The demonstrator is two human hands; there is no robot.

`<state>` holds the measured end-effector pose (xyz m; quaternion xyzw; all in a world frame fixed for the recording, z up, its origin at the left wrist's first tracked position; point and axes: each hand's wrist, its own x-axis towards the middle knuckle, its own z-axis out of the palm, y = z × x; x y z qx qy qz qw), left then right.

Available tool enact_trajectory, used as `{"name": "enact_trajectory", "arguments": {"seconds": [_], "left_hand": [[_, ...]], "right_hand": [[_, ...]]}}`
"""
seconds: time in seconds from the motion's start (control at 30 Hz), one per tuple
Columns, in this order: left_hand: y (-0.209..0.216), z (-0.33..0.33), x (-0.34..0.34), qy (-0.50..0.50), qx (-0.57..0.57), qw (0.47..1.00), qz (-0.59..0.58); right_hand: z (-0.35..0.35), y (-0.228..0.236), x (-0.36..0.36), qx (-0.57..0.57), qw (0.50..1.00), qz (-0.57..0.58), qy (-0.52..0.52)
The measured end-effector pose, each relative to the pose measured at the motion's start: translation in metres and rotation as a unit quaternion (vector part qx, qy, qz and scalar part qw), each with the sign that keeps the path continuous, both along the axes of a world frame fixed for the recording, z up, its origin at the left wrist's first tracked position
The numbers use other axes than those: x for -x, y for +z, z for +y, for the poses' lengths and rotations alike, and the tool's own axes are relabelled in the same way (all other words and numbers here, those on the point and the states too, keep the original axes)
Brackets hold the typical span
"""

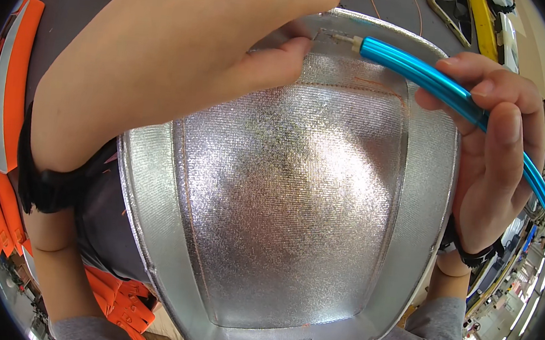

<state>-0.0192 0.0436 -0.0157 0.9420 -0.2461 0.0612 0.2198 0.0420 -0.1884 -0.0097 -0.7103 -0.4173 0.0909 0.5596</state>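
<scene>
A large silver, shiny quilted-looking fabric piece [289, 204] with a raised border and orange-brown stitching lies in front of me. My left hand [284, 35] is at its far edge, thumb on the border and fingers over the rim, partly hidden by the hand itself. In my right hand [497, 118] is a pen-shaped tool with a metallic blue handle [417, 69] and a thin pale tip. The fingers hold it from the right. Its tip meets or hovers over a small stitched mark [326, 35] beside my left thumb; contact cannot be made out.
Loose orange thread [377, 84] lies on the silver piece, and more bits are on the dark work surface [390, 9]. Orange pieces with grey strips [14, 83] are piled at the left. A yellow object [483, 23] and a black-framed item [451, 14] stand at the far right.
</scene>
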Motion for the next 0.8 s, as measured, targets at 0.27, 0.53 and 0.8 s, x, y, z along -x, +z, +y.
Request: {"name": "enact_trajectory", "arguments": {"seconds": [0.27, 0.53, 0.8], "left_hand": [[0.0024, 0.0004, 0.0004, -0.004, 0.006, 1.000, 0.009], [0.0017, 0.0008, 0.0017, 0.001, 0.006, 1.000, 0.002], [0.0017, 0.0015, 0.0016, 0.003, -0.005, 1.000, 0.003]], "right_hand": [[-0.0023, 0.0031, -0.0025, 0.031, 0.999, -0.028, 0.017], [0.0016, 0.0025, 0.0009, 0.005, 1.000, -0.004, 0.008], [0.0021, 0.0019, 0.0018, 0.002, 1.000, 0.001, 0.003]]}}
